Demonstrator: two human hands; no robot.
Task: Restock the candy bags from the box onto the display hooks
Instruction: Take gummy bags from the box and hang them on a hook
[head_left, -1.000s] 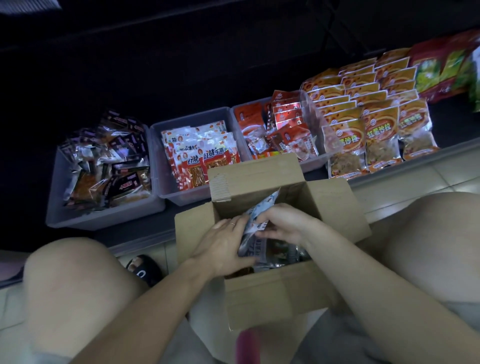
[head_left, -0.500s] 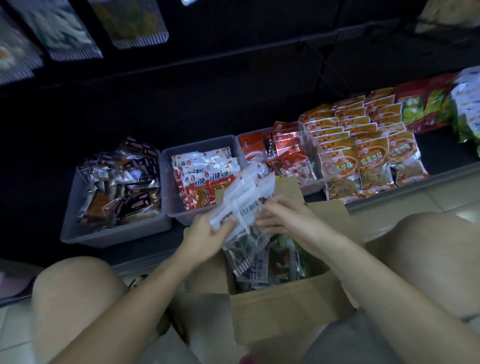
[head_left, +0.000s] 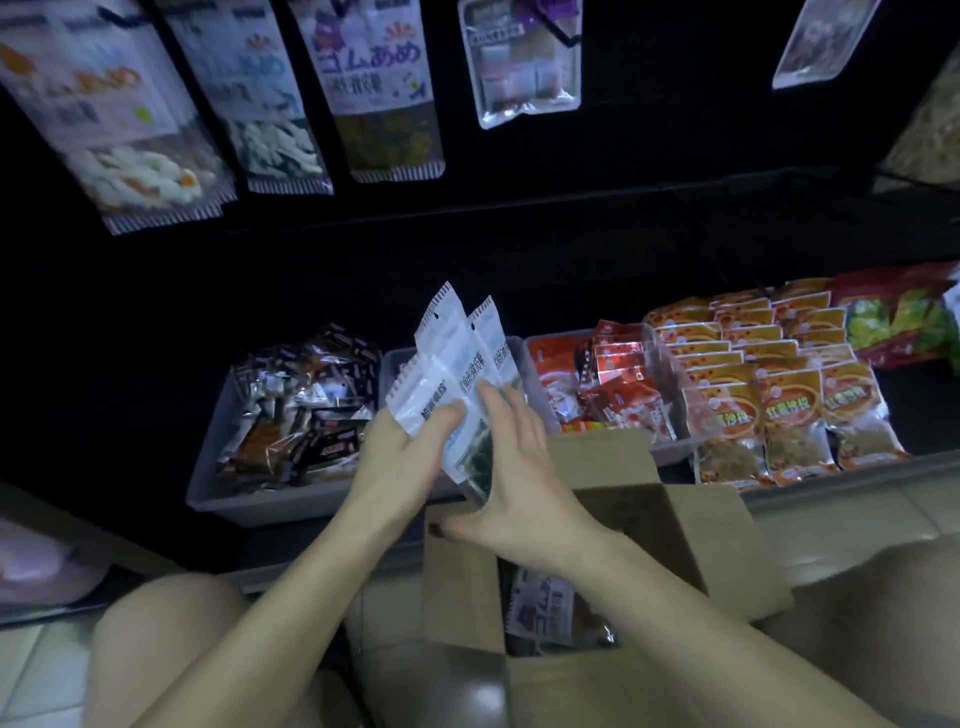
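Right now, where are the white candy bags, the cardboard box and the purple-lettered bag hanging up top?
white candy bags (head_left: 451, 364), head view, printed front of the fanned bunch.
cardboard box (head_left: 597, 686), head view, near wall.
purple-lettered bag (head_left: 371, 67), head view, its lettering.

A dark open gap runs between the hanging bags (head_left: 387, 88) above and the bins (head_left: 270, 499) along the shelf's front edge. The fanned candy bags (head_left: 457, 358) stand up into that gap. The box (head_left: 649, 670) and its raised flaps crowd the floor below.
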